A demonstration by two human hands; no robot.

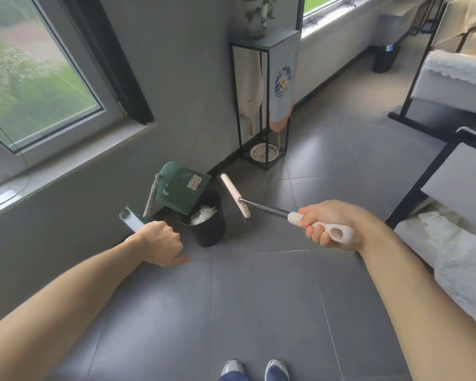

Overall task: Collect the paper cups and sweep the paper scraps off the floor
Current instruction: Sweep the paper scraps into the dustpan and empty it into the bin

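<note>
A lounge or sitting room, lived-in rather than industrial — grey floor tiles point(259, 298), big windows point(33, 78) looking onto greenery, and dark-framed armchairs point(451, 86) with pale cushions and lace covers along the right. A slim black metal stand point(261, 105) carries a potted plant point(256, 15) on top — fans hang inside it. A small black waste bin point(206, 226) sits by the wall.
</note>
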